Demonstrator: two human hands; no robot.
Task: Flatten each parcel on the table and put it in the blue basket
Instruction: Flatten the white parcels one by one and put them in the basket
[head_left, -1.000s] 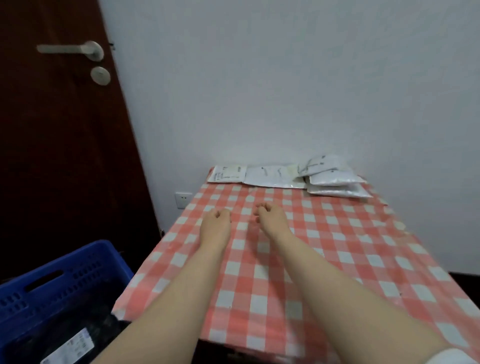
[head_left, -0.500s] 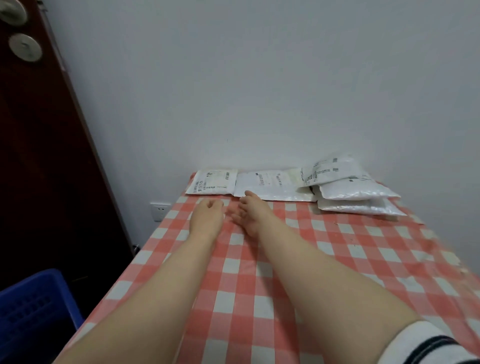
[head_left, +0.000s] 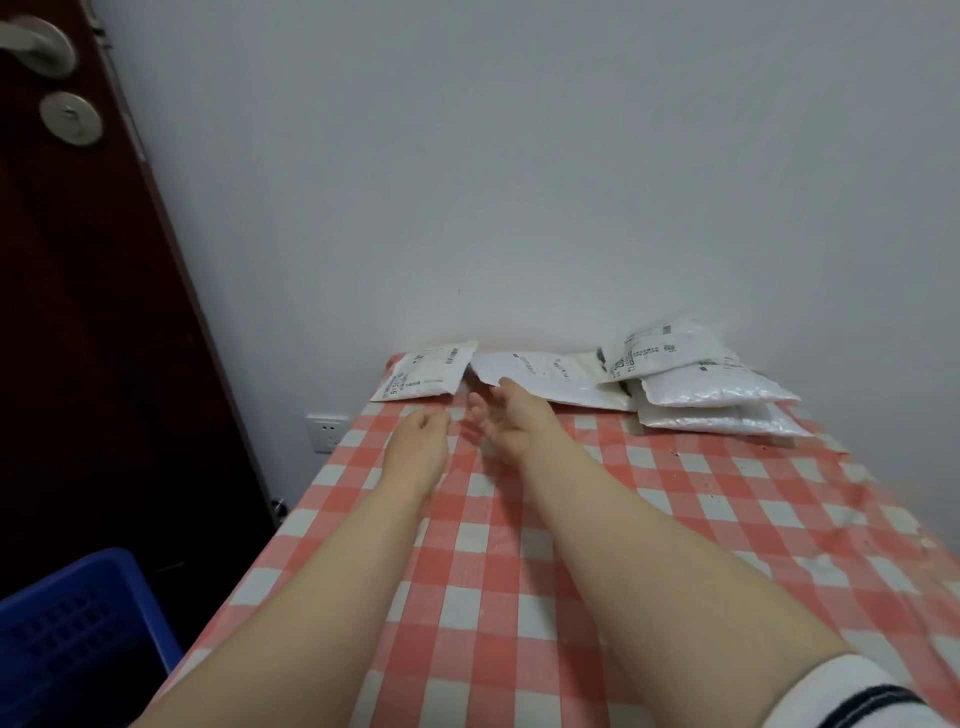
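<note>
Parcels (head_left: 550, 376) line the far edge of the table (head_left: 675, 519); right hand (head_left: 511, 423), fingers spread, is just before the middle one; left hand (head_left: 418, 441) loosely curled, empty.

We record three groups along the far edge of the table (head_left: 675, 519), against the wall (head_left: 519, 182): the left parcel (head_left: 423, 378), the middle parcel (head_left: 545, 376) just beside it, and a stack of parcels (head_left: 711, 387) at the right, overlapping the middle one. The basket (head_left: 78, 618) stands lower, left of the table's near end, with the door (head_left: 78, 338) behind it.
</note>
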